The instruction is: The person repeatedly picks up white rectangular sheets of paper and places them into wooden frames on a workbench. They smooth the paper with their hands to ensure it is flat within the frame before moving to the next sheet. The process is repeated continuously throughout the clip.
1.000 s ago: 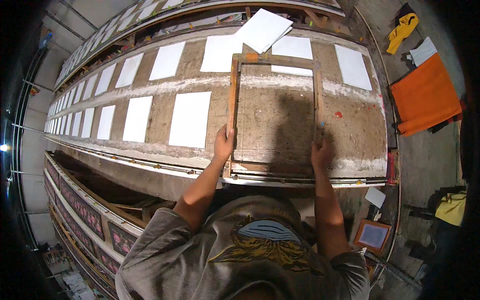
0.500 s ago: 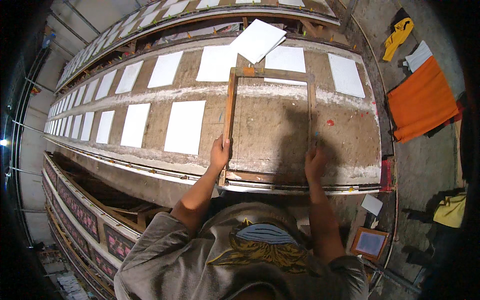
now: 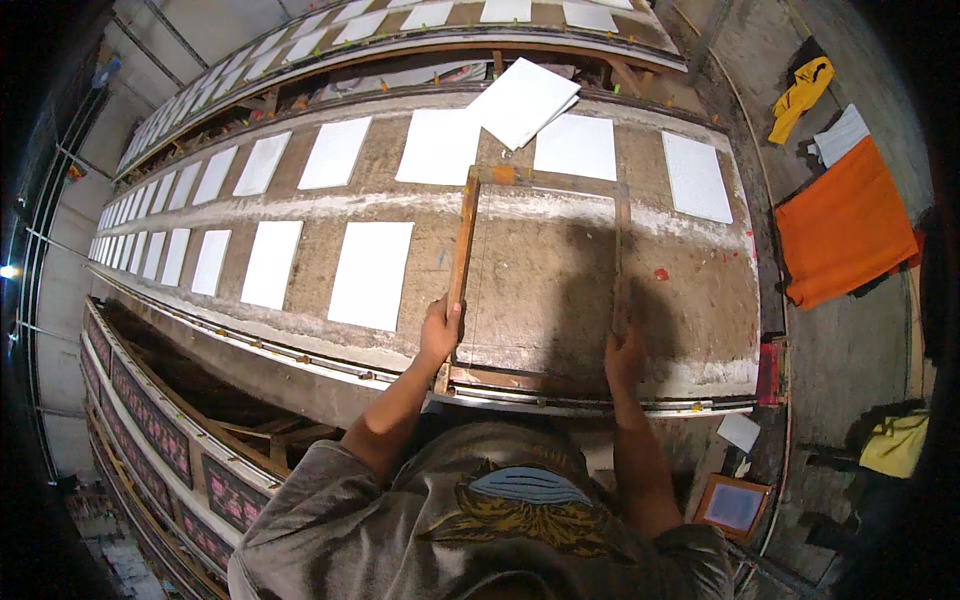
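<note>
A rectangular wooden screen frame lies over the near right part of the long brown table, whose surface shows through its middle. My left hand is closed around the frame's left bar, near the lower corner. On the right bar, my right hand grips in dark shadow, its fingers partly hidden. Left of the frame lies a white sheet. Beyond its far bar are another white sheet and a tilted stack of white sheets.
More white sheets run leftward in two rows. A metal rail follows the table's near edge. Behind stands a second table. At right are orange cloth and yellow cloth. A smaller framed screen sits low right.
The view has shifted, so the table appears lower. The frame's far bar has come slightly nearer me, off most of the sheet behind it. Both hands keep their hold.
</note>
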The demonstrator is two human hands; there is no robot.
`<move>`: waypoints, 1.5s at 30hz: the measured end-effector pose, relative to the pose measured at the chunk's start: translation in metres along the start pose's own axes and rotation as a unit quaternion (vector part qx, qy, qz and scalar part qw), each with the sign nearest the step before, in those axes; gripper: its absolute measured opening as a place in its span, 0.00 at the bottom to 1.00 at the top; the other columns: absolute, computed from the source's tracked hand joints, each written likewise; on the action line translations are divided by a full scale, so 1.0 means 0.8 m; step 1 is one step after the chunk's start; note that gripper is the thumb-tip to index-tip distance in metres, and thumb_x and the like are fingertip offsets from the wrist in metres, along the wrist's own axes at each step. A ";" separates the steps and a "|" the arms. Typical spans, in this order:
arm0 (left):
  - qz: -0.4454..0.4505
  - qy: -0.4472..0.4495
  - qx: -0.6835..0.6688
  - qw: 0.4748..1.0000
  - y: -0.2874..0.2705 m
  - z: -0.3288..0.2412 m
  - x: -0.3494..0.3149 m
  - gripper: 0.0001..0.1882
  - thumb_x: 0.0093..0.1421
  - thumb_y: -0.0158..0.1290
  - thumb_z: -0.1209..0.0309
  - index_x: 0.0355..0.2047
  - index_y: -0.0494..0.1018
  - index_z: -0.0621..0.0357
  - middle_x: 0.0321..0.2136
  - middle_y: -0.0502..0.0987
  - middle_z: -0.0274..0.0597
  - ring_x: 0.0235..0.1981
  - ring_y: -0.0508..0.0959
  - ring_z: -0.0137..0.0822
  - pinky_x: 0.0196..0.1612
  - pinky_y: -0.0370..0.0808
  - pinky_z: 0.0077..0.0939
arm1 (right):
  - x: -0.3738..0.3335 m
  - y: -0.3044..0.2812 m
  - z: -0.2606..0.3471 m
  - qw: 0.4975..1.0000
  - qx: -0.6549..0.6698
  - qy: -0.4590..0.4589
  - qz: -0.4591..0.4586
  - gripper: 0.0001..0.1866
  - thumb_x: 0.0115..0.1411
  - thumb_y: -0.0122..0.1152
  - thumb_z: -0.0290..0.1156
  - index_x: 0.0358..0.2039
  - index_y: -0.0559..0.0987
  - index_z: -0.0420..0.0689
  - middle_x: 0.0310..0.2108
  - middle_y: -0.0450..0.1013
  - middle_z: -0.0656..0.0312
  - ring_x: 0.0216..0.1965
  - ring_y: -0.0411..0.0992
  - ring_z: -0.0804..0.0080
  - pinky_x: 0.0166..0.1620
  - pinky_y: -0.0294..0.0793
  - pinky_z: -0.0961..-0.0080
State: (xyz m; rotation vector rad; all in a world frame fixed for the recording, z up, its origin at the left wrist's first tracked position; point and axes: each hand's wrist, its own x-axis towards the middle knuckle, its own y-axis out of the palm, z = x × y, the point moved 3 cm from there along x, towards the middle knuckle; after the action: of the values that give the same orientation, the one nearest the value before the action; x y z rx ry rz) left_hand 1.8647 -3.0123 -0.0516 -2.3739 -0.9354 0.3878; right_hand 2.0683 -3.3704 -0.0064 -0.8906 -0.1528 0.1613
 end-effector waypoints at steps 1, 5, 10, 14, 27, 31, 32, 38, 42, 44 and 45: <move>-0.004 0.014 0.020 1.000 -0.002 -0.003 0.000 0.24 0.72 0.46 0.54 0.59 0.72 0.57 0.42 0.75 0.63 0.44 0.76 0.62 0.51 0.74 0.48 | -0.002 -0.007 0.012 1.000 0.015 0.002 -0.011 0.29 0.57 0.69 0.33 0.58 0.73 0.40 0.47 0.76 0.45 0.49 0.75 0.47 0.52 0.73 0.53; -0.015 0.035 0.055 0.998 -0.018 -0.025 0.004 0.25 0.71 0.48 0.54 0.58 0.73 0.60 0.41 0.75 0.60 0.44 0.77 0.57 0.51 0.74 0.44 | 0.011 -0.011 0.015 0.996 -0.057 0.051 0.037 0.31 0.60 0.68 0.44 0.59 0.74 0.41 0.49 0.76 0.46 0.51 0.74 0.46 0.53 0.73 0.53; -0.089 0.089 -0.003 0.992 -0.034 -0.020 0.067 0.23 0.70 0.52 0.55 0.55 0.77 0.61 0.40 0.76 0.55 0.42 0.78 0.51 0.48 0.74 0.38 | 0.088 -0.007 0.125 0.987 -0.148 0.002 0.060 0.34 0.60 0.67 0.53 0.60 0.74 0.43 0.51 0.76 0.47 0.54 0.73 0.44 0.56 0.72 0.52; -0.050 0.108 -0.053 0.992 -0.029 -0.038 0.116 0.23 0.68 0.56 0.57 0.54 0.77 0.63 0.35 0.76 0.48 0.38 0.78 0.43 0.44 0.73 0.31 | 0.205 0.132 0.186 0.992 0.075 -0.101 0.032 0.32 0.61 0.68 0.51 0.57 0.76 0.43 0.53 0.75 0.47 0.56 0.73 0.49 0.59 0.71 0.55; 0.001 0.081 -0.064 0.995 -0.026 -0.024 0.117 0.23 0.59 0.67 0.66 0.52 0.80 0.63 0.32 0.77 0.42 0.34 0.78 0.35 0.39 0.74 0.25 | 0.489 0.366 0.308 0.986 0.152 0.061 -0.030 0.33 0.52 0.72 0.46 0.43 0.73 0.28 0.40 0.77 0.34 0.43 0.78 0.34 0.50 0.77 0.49; -0.049 0.057 -0.049 0.996 -0.010 -0.016 0.102 0.21 0.62 0.63 0.67 0.55 0.79 0.58 0.31 0.75 0.42 0.35 0.76 0.37 0.40 0.74 0.29 | 0.490 0.375 0.323 0.982 0.145 0.111 -0.043 0.30 0.51 0.73 0.44 0.41 0.75 0.29 0.39 0.78 0.36 0.40 0.78 0.36 0.48 0.77 0.49; -0.062 0.054 -0.057 0.995 -0.011 -0.015 0.098 0.21 0.62 0.63 0.66 0.55 0.79 0.58 0.32 0.75 0.43 0.35 0.77 0.38 0.40 0.74 0.29 | 0.483 0.372 0.336 0.979 0.150 0.135 -0.038 0.29 0.51 0.73 0.44 0.40 0.76 0.30 0.38 0.78 0.37 0.40 0.78 0.37 0.47 0.76 0.50; -0.058 0.110 -0.009 0.992 -0.010 -0.030 0.103 0.22 0.62 0.62 0.67 0.56 0.78 0.59 0.31 0.74 0.45 0.35 0.76 0.37 0.40 0.74 0.28 | 0.542 0.389 0.266 0.952 0.300 0.004 -0.054 0.20 0.52 0.73 0.39 0.33 0.79 0.34 0.30 0.80 0.48 0.34 0.78 0.48 0.40 0.74 0.52; -0.011 0.084 0.004 0.996 -0.017 -0.019 0.097 0.26 0.67 0.57 0.62 0.62 0.72 0.59 0.38 0.76 0.49 0.40 0.77 0.41 0.46 0.74 0.32 | 0.480 0.335 0.256 0.921 0.386 0.025 0.043 0.07 0.60 0.68 0.28 0.36 0.80 0.39 0.28 0.75 0.64 0.19 0.67 0.73 0.23 0.67 0.70; -0.019 0.073 -0.045 0.996 -0.028 -0.009 0.074 0.28 0.71 0.53 0.60 0.66 0.67 0.60 0.49 0.75 0.51 0.51 0.76 0.43 0.56 0.71 0.34 | 0.393 0.249 0.303 0.873 0.461 0.081 0.138 0.08 0.60 0.69 0.28 0.37 0.80 0.40 0.26 0.73 0.66 0.18 0.64 0.76 0.21 0.64 0.74; -0.019 0.098 -0.076 0.992 -0.018 0.004 0.065 0.28 0.72 0.51 0.60 0.67 0.65 0.61 0.53 0.74 0.51 0.55 0.74 0.44 0.60 0.68 0.35 | 0.370 0.223 0.271 0.881 0.450 0.073 0.126 0.09 0.60 0.69 0.29 0.39 0.80 0.40 0.25 0.72 0.67 0.18 0.64 0.77 0.20 0.62 0.75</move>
State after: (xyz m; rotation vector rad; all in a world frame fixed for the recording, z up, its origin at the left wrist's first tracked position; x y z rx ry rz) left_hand 1.8927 -2.9662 -0.0489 -2.4731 -0.9467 0.0685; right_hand 2.3011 -3.0355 0.0074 0.0199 0.1811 0.3680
